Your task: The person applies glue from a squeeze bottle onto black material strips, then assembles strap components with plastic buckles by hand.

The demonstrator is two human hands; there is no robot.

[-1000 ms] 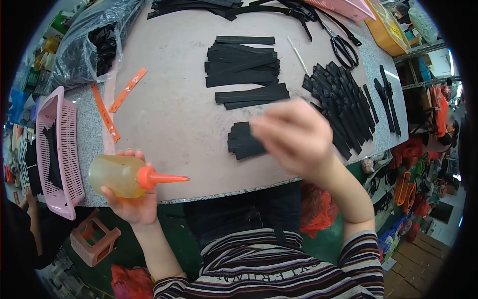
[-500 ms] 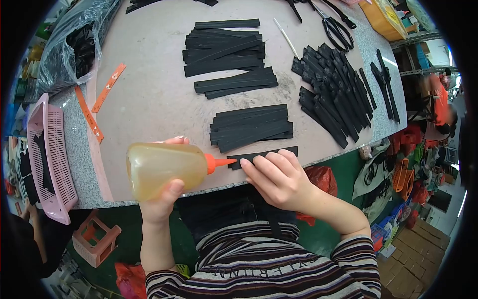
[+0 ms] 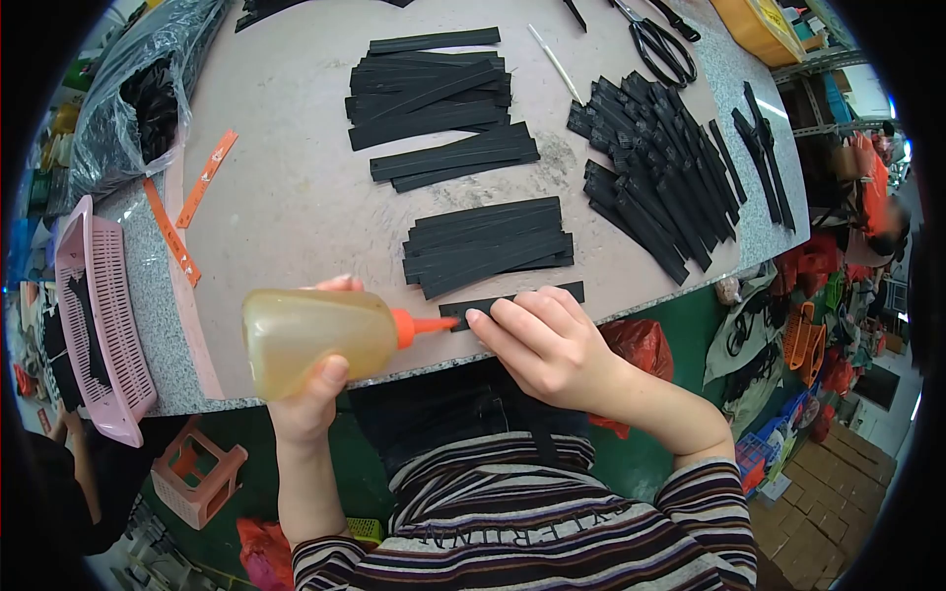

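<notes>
My left hand (image 3: 307,399) grips a yellowish glue bottle (image 3: 310,335) with an orange nozzle, lying sideways at the table's near edge. The nozzle tip touches the left end of a single black strip (image 3: 567,293) lying along that edge. My right hand (image 3: 542,345) presses fingers flat on this strip, covering its middle. Just behind the strip lies a stack of black strips (image 3: 490,246).
More black strip piles (image 3: 434,98) and a fanned heap (image 3: 655,163) lie farther back, with scissors (image 3: 660,44) and a white stick (image 3: 554,61). Orange strips (image 3: 172,231), a pink basket (image 3: 94,315) and a plastic bag (image 3: 138,94) sit left. A stool (image 3: 192,473) stands below.
A second ago my right hand was blurred above the strips and the bottle hung off the edge. Now the hand holds down one strip and the nozzle meets its end.
</notes>
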